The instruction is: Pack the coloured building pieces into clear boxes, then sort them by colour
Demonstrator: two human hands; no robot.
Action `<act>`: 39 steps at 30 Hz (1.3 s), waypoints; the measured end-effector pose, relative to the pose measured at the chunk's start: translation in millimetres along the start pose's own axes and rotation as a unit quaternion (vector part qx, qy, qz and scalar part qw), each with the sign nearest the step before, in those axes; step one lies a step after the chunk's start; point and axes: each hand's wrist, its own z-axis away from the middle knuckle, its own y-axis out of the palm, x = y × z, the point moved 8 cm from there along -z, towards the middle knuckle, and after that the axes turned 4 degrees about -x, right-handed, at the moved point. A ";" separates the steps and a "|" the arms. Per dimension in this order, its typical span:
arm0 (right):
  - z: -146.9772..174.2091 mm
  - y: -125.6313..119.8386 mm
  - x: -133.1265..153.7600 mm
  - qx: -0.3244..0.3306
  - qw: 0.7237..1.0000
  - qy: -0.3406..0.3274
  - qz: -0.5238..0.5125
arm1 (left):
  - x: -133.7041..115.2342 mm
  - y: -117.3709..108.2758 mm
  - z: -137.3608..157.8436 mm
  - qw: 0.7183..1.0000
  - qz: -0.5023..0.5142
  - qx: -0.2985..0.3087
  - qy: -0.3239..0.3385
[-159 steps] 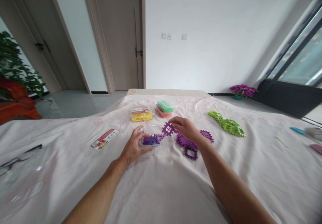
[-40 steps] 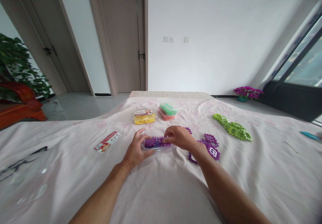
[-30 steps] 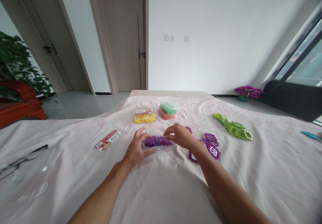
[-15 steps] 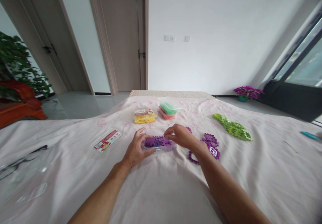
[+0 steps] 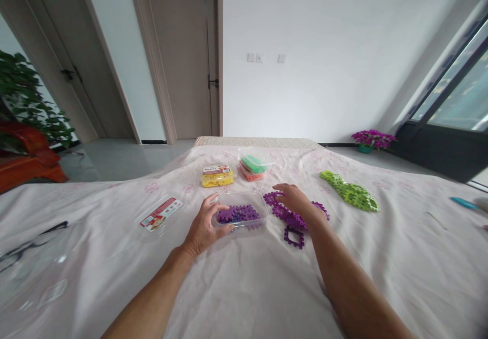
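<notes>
As L hand clamps clear box w/ fingers | R hand palm-down over purple pcs, fingers parted

Magenta flowers, leafy plant, brown door

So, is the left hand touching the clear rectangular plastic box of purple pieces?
Touching: the head view shows the left hand clasping the clear rectangular plastic box between thumb and fingers.
</notes>
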 end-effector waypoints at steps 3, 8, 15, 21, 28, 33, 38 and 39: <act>-1.9 13.4 12.0 0.021 0.997 -0.067 0.012 | -0.1 0.0 0.3 1.000 0.001 0.002 -0.002; -1.7 16.4 16.6 0.025 0.997 -0.072 0.014 | -0.9 -0.9 0.1 1.000 0.008 0.001 -0.002; -2.2 20.5 21.8 0.016 0.996 -0.086 0.005 | -0.5 -0.3 -0.9 1.000 0.018 0.007 0.001; -3.2 20.4 19.9 0.014 0.999 -0.046 0.001 | -1.4 -0.8 -0.8 1.000 0.025 0.002 0.007; 1.4 -32.7 51.7 -0.114 0.974 -0.070 -0.185 | -1.9 -0.8 -1.6 1.000 0.015 0.008 -0.004; 14.7 -39.3 102.3 -0.061 0.958 -0.171 -0.223 | 0.5 0.3 0.2 0.999 0.014 0.017 -0.026; 21.7 -28.0 118.0 0.025 0.960 -0.201 -0.193 | 1.8 1.1 0.1 0.999 0.016 0.016 -0.025; 21.2 -28.2 115.1 0.033 0.960 -0.192 -0.202 | 2.0 1.4 -0.1 0.999 0.016 0.017 -0.023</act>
